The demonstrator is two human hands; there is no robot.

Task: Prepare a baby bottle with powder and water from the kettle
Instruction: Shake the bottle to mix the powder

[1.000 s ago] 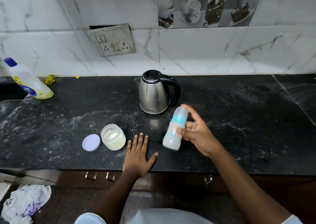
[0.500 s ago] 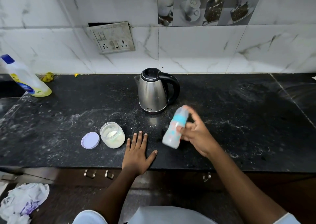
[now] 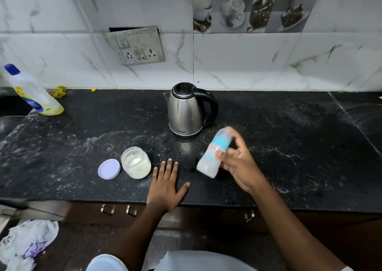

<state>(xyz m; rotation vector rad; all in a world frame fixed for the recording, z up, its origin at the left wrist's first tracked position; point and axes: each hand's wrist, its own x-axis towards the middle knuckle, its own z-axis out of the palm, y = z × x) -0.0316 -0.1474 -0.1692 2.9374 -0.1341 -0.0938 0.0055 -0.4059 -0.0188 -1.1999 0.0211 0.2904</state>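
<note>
My right hand grips a capped baby bottle with a blue ring, held tilted above the black counter and blurred by motion. A steel kettle with a black handle stands just behind it, lid down. To the left, an open glass jar of white powder sits beside its lilac lid. My left hand rests flat on the counter between jar and bottle, fingers straight.
A yellow cleaner bottle stands at the back left next to a yellow scrap. A wall socket plate hangs above the counter. Drawer handles sit under the front edge, and a crumpled plastic bag lies on the floor.
The bottle in my right hand has tilted further and shifted slightly, now blurred as from shaking. My left hand has stayed flat on the counter.
</note>
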